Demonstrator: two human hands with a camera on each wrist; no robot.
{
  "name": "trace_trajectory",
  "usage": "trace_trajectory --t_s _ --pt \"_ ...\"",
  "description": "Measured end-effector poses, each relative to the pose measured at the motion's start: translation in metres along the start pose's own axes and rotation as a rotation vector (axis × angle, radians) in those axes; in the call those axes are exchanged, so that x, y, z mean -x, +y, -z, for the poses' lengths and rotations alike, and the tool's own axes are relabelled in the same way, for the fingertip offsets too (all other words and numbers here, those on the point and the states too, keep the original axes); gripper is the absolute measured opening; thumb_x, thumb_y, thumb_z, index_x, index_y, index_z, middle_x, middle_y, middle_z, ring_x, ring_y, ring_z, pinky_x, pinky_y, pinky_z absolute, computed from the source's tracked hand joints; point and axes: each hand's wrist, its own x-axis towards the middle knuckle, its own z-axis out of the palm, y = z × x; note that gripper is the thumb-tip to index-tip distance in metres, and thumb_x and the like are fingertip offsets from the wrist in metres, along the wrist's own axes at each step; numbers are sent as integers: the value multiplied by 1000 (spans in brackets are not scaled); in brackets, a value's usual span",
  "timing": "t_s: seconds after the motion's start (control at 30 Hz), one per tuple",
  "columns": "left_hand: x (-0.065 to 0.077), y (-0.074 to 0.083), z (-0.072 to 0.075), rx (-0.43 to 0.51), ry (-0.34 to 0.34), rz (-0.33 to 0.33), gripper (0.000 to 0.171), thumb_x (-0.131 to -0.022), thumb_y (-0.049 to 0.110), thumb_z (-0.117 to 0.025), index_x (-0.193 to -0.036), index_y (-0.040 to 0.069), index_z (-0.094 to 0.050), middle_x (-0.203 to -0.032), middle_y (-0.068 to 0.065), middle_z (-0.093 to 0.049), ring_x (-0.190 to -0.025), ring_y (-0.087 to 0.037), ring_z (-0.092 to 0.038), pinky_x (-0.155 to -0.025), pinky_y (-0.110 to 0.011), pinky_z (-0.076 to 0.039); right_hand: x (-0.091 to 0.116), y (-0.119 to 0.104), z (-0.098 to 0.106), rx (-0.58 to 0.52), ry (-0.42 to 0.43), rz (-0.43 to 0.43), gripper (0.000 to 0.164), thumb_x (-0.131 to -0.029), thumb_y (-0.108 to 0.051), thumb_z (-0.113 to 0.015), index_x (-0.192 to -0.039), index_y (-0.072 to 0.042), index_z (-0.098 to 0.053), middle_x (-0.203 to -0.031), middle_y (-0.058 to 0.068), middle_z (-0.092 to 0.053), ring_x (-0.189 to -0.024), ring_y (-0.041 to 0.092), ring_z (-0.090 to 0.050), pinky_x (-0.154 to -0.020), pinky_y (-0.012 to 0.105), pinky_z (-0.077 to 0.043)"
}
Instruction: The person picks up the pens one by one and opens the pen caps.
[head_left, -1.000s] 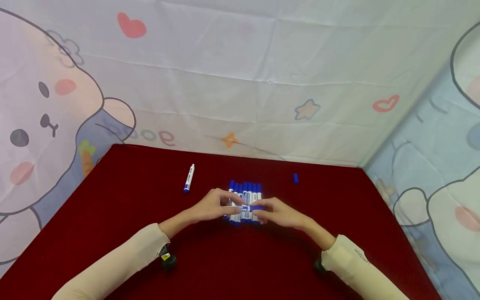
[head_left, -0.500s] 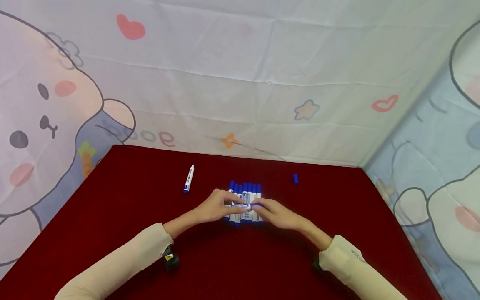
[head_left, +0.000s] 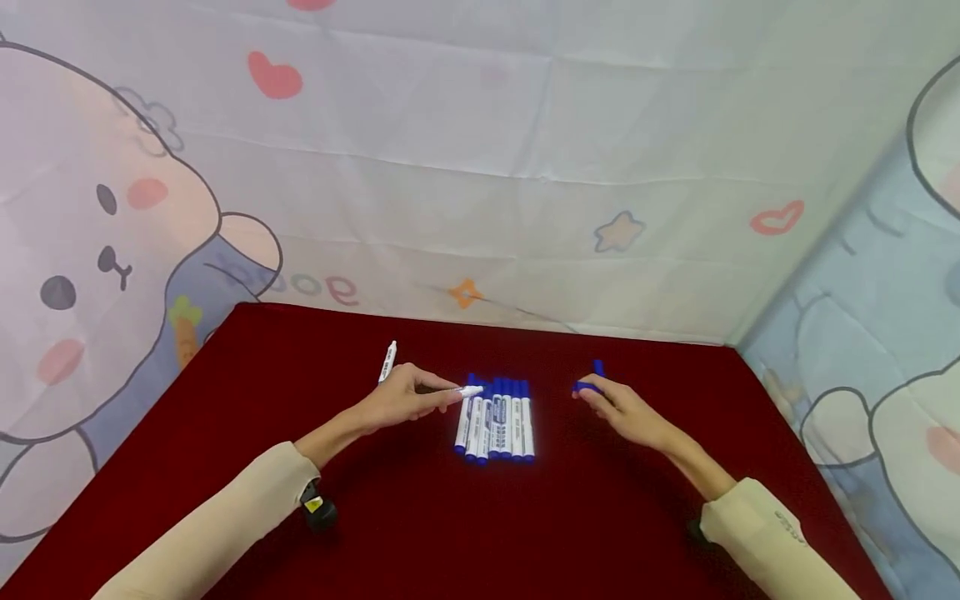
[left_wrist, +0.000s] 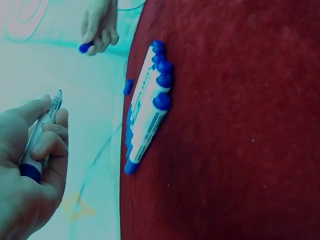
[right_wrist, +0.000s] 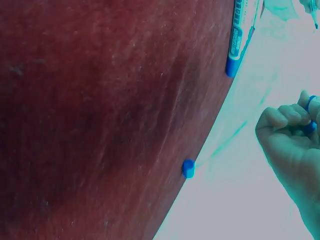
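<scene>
One uncapped marker (head_left: 471,391) is held just below the centre of the head view, pinched between thumb and fingers of the left hand (head_left: 405,398). A blue cap (head_left: 585,387) is clamped in the fingers of the right hand (head_left: 626,410), right of centre. Lower down, a row of capped markers (head_left: 497,423) is laid on red cloth (head_left: 487,533). A second uncapped marker (head_left: 387,364), left of centre, is partly hidden by the left hand; a loose cap (head_left: 598,367) is seen above the right.
</scene>
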Motion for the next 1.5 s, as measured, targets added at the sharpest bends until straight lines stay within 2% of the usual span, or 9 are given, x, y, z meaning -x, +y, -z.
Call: trace_trajectory --t_s 0.17,0.23,0.37,0.47,0.6,0.83,1.0,1.23,1.5 --pt "-1 0 -8 -90 -40 -112 31 -99 21 -67 -124 3 -73 -86 -18 -71 -61 -7 -51 -53 -20 -42 0 -5 -3 -32 -123 -15 34 -113 -20 -39 -134 -1 -57 -133 21 -63 -120 38 -60 -99 30 -51" --pt "-1 -1 -12 -99 -44 -135 31 -100 16 -65 -127 3 -72 -90 -16 -70 -66 -10 -55 -57 -19 -44 0 -8 -6 -39 -120 -18 34 -112 -19 -40 -136 -3 -57 -133 21 -61 -117 38 -60 -96 29 -52" --pt "1 -4 -13 -85 -19 -167 34 -100 10 -63 -132 3 -68 -105 -17 -73 -78 -23 -64 -62 -20 -48 3 -8 -8 -45 -74 -19 31 -110 -10 -44 -136 -2 -58 -117 24 -62 -96 31 -58 -80 25 -51" --pt "3 -6 -11 -55 14 -173 34 -98 7 -64 -132 1 -67 -111 -21 -73 -85 -34 -69 -64 -21 -51 4 -6 -7 -42 -55 0 30 -108 -8 -49 -136 -1 -59 -115 25 -62 -94 29 -59 -78 22 -52" --pt "4 -9 -7 -36 48 -145 35 -95 7 -69 -130 3 -68 -106 -19 -75 -86 -38 -72 -63 -22 -54 5 -4 -6 -36 -65 23 31 -106 -8 -53 -135 -1 -59 -127 25 -64 -100 35 -63 -83 22 -55" --pt "3 -10 -2 -62 118 -130 37 -92 14 -77 -127 6 -71 -100 -14 -75 -69 -14 -65 -56 -23 -52 9 -5 -6 -14 -73 24 29 -105 -9 -56 -133 -3 -62 -127 19 -66 -100 32 -65 -83 23 -56" --pt "3 -11 0 -66 177 -127 39 -90 17 -80 -126 6 -71 -101 -15 -76 -61 -10 -58 -50 -23 -47 13 -6 -7 -16 -94 10 30 -105 -10 -56 -133 -2 -62 -129 17 -66 -104 34 -67 -85 23 -56" --pt "4 -14 9 -49 255 -110 40 -92 18 -78 -130 7 -69 -100 -16 -73 -63 -10 -59 -52 -22 -48 13 -4 -13 -9 -97 10 30 -105 -11 -57 -133 -2 -62 -129 16 -67 -107 28 -68 -86 24 -57" --pt "-1 -25 29 -19 356 -4 43 -99 24 -69 -139 9 -61 -112 -20 -68 -71 -9 -61 -59 -23 -53 13 -4 -15 15 -105 -18 30 -105 -14 -58 -133 -6 -63 -131 10 -67 -114 21 -65 -90 25 -56"
